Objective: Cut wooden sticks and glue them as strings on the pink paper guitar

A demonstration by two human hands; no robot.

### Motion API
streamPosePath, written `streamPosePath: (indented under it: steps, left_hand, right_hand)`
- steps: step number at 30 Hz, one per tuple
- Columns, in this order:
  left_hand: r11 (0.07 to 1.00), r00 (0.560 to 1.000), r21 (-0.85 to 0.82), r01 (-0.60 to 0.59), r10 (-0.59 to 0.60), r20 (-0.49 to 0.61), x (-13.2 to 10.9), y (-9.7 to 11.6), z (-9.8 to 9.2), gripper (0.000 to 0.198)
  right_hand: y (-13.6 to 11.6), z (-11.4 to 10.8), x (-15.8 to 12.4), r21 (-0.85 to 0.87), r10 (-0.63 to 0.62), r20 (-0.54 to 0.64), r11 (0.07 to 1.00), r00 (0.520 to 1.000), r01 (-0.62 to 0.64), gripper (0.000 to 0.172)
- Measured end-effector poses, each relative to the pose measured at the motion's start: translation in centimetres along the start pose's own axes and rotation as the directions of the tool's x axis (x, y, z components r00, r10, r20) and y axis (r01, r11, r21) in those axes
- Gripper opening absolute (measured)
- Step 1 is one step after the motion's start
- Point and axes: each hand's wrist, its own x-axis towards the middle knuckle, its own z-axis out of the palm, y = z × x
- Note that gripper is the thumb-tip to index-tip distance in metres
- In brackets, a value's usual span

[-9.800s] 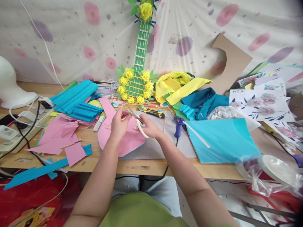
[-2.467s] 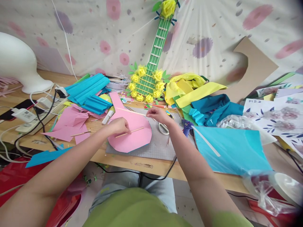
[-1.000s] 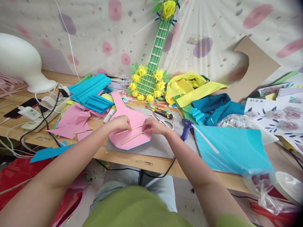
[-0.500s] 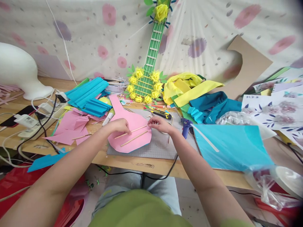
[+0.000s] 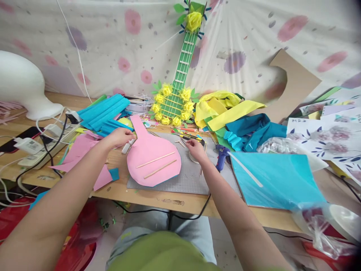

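1. Nearest, the near stick [image 5: 160, 169] and far stick [image 5: 155, 159] lie apart on the pink cut-out [image 5: 152, 145], slanting toward two o'clock; the cut-out sits on the grey mat [image 5: 194, 184].
2. Both hands have just come off, so the sticks seem set down in place; whether they're fixed, I can't tell.
3. The right hand [image 5: 195, 148], fingers bent, is between two and three o'clock of the cut-out; its grip is unclear.
4. The left hand [image 5: 122, 137], at ten, curls by a white block [image 5: 126, 148]; I can't tell if it's gripping.
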Motion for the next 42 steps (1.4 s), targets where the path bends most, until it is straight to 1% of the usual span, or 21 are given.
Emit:
streamPosePath:
  steps: [1, 3, 6, 9, 12, 15, 17, 21, 24, 26, 28, 30, 33, 35, 36, 37, 39, 40, 42]
  left_hand:
    - [0.999, 1.0, 0.034, 0.011, -0.011, -0.012, 0.2, -0.4, -0.6, 0.025]
    - [0.991, 0.998, 0.126, 0.037, -0.029, -0.062, 0.5, -1.3, -1.7, 0.024]
    - [0.972, 0.991, 0.221, 0.082, -0.057, -0.118, 0.9, -2.6, -2.6, 0.027]
    - [0.968, 0.982, 0.226, 0.106, -0.067, -0.175, 1.2, -3.8, -2.8, 0.033]
    - [0.971, 0.98, 0.218, 0.094, -0.052, -0.191, 1.2, -4.1, -2.4, 0.033]
    - [0.975, 0.988, 0.219, 0.037, -0.004, -0.154, 1.0, -3.3, -2.0, 0.023]
    - [0.978, 0.992, 0.207, 0.013, 0.013, -0.125, 0.7, -2.5, -1.6, 0.017]
    - [0.988, 0.997, 0.153, 0.013, -0.001, -0.079, 0.6, -1.7, -0.3, 0.02]
    - [0.992, 0.996, 0.123, -0.04, 0.049, -0.073, 0.8, -1.7, 0.7, 0.022]
    - [0.992, 0.995, 0.104, -0.066, 0.073, -0.066, 0.9, -1.7, 1.1, 0.021]
    - [0.994, 0.996, 0.078, -0.073, 0.077, -0.052, 0.9, -1.7, 1.1, 0.022]
    - [0.995, 0.996, 0.062, -0.072, 0.075, -0.044, 1.0, -1.8, 0.6, 0.022]
    - [0.995, 0.997, 0.098, -0.031, 0.038, -0.067, 1.0, -2.4, -1.0, 0.021]
    - [0.983, 0.997, 0.18, 0.019, -0.006, -0.073, 1.0, -3.1, -2.2, 0.022]
    - [0.971, 0.998, 0.234, 0.04, -0.026, -0.062, 0.9, -3.4, -2.7, 0.023]
    - [0.951, 0.999, 0.306, 0.052, -0.047, -0.023, 0.8, -3.8, -3.1, 0.021]
    - [0.902, 0.997, 0.429, 0.057, -0.075, 0.025, 0.4, -4.4, -3.7, 0.02]
    - [0.879, 0.996, 0.472, 0.063, -0.086, 0.027, 0.2, -4.6, -3.8, 0.02]
    - [0.844, 0.994, 0.528, 0.096, -0.107, -0.01, -0.1, -5.1, -3.9, 0.018]
  right_hand:
    - [0.0, -0.4, 0.1, -0.078, 0.039, -0.035, 0.996, 0.999, -0.042, 0.019]
    - [0.0, -1.2, 0.1, -0.218, 0.073, -0.075, 0.972, 0.995, -0.088, 0.021]
    - [-0.1, -2.3, 0.2, -0.391, 0.06, -0.085, 0.916, 0.995, -0.089, 0.025]
    - [-0.1, -3.2, 1.1, -0.547, 0.068, -0.072, 0.832, 0.995, -0.096, 0.031]
    - [0.3, -3.9, 2.9, -0.667, 0.165, -0.027, 0.732, 0.986, -0.141, 0.043]
    - [0.9, -4.1, 4.7, -0.733, 0.317, 0.028, 0.651, 0.948, -0.196, 0.056]
    - [1.3, -4.0, 5.5, -0.749, 0.386, 0.04, 0.622, 0.922, -0.228, 0.062]
    - [1.9, -3.9, 6.1, -0.75, 0.452, 0.028, 0.599, 0.891, -0.28, 0.07]
    - [2.1, -4.1, 6.1, -0.75, 0.462, 0.018, 0.593, 0.887, -0.294, 0.072]
    - [2.2, -4.2, 6.0, -0.751, 0.442, 0.014, 0.597, 0.897, -0.282, 0.069]
    - [2.2, -4.4, 5.8, -0.751, 0.409, 0.014, 0.607, 0.912, -0.261, 0.064]
    - [2.0, -4.4, 5.7, -0.75, 0.375, 0.008, 0.616, 0.927, -0.242, 0.059]
    - [1.2, -4.4, 5.2, -0.75, 0.31, -0.033, 0.621, 0.95, -0.229, 0.051]
    - [0.1, -4.2, 4.6, -0.742, 0.217, -0.08, 0.638, 0.973, -0.204, 0.044]
    - [-0.5, -4.0, 4.3, -0.734, 0.156, -0.098, 0.656, 0.983, -0.177, 0.04]
    - [-1.2, -3.8, 3.9, -0.723, 0.101, -0.101, 0.676, 0.99, -0.143, 0.038]
    - [-2.4, -3.3, 3.2, -0.705, -0.005, -0.055, 0.708, 0.998, -0.036, 0.036]
    - [-2.9, -3.0, 2.8, -0.695, -0.047, -0.029, 0.719, 0.999, 0.014, 0.035]
    - [-3.4, -2.4, 2.2, -0.657, -0.108, 0.038, 0.746, 0.993, 0.107, 0.033]
